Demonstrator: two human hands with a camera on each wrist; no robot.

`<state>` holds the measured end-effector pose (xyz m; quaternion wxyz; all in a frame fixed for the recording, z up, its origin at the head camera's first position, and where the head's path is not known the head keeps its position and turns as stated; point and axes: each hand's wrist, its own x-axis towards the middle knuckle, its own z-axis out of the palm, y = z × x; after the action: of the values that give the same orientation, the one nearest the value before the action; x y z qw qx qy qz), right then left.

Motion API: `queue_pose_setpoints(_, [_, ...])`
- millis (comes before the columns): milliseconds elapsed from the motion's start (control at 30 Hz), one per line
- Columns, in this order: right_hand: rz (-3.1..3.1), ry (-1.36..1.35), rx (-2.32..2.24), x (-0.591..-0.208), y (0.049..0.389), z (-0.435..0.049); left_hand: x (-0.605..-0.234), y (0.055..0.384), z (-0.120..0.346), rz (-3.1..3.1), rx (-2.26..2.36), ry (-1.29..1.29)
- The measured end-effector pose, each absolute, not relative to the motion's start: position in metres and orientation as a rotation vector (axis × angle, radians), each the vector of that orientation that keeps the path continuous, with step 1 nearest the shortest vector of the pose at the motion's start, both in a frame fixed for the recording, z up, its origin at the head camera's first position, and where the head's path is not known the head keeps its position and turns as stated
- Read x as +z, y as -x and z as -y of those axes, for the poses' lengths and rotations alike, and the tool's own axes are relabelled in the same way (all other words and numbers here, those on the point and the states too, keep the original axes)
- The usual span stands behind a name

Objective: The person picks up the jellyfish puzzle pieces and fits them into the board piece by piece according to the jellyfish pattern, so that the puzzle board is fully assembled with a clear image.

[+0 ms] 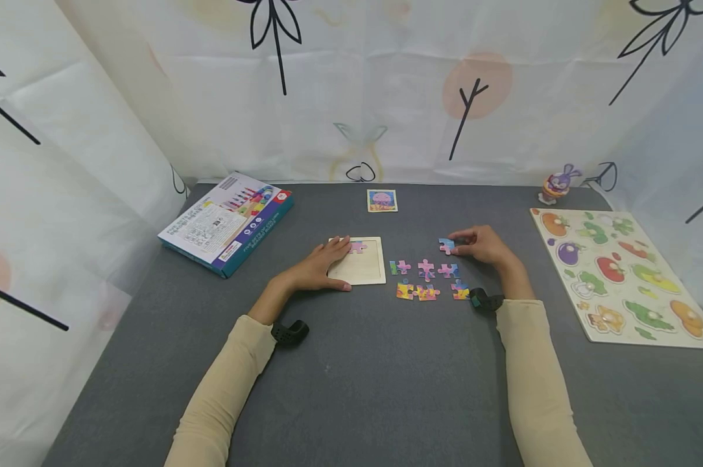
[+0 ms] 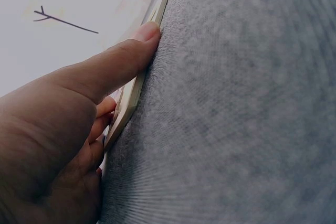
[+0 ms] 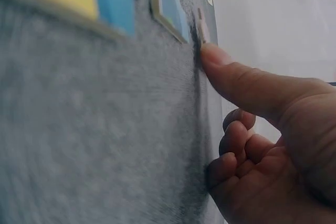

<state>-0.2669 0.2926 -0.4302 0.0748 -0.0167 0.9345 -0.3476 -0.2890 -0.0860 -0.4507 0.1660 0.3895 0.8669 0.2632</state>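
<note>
A square wooden puzzle tray (image 1: 370, 269) lies on the grey table, with a pink puzzle piece (image 1: 358, 247) in its upper part. My left hand (image 1: 316, 267) rests on the tray's left side, fingers spread over it; the thumb (image 2: 123, 59) lies along its near edge in the left wrist view. To the right, my right hand (image 1: 484, 246) pinches a blue-and-pink puzzle piece (image 1: 445, 244) at its right side, close to the tabletop. Between the hands lie several loose puzzle pieces (image 1: 426, 269), pink, blue and yellow. The right fingertips' far side is hidden.
A boxed game (image 1: 226, 220) lies at the back left. Behind the tray is a small picture card (image 1: 382, 201). At the right lies a vegetable puzzle board (image 1: 614, 279), with a small purple figurine (image 1: 557, 185) behind it. Printed cloth (image 1: 386, 84) stands along the table's back.
</note>
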Motion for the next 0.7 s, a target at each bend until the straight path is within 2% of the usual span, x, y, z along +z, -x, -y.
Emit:
queue_pose_setpoints(333, [-2.852,0.028,-1.066,-0.427,0.268,-0.285,-0.451,0.289,0.086,-2.475,0.733,-1.086])
queue_pose_setpoints(700, [-2.828,0.196,-1.235,-0.414,0.28,-0.232,-0.452,0.29,0.086,-2.468,0.747,-1.098])
